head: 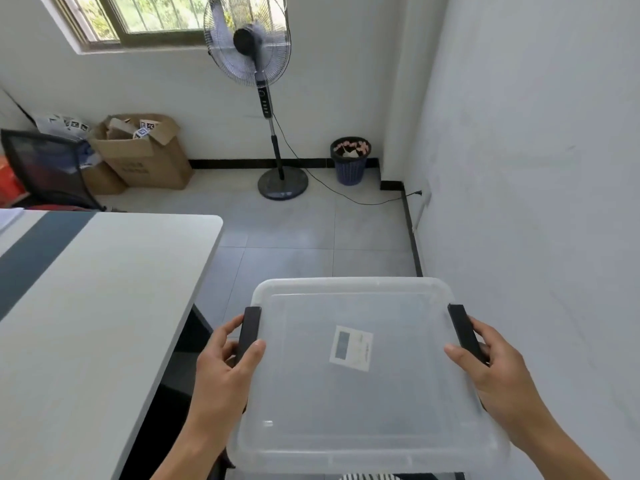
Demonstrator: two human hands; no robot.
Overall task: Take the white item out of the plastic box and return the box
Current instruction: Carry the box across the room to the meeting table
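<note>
In the head view, the plastic box [360,375] sat low and centre-right, lid on, carried off the table [104,306]. Left hand [225,362] and right hand [498,368] each clasped a black latch — best kept level, both grips even. The white item wasn't discernible.

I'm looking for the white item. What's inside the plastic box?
Through the closed lid of the plastic box, only a label shows; the frosted plastic hides anything else.

Nothing is reading clearly: a label [351,348] is sitting on the box [363,427] lid, its print too blurred, like the carton [145,157] markings.
</note>
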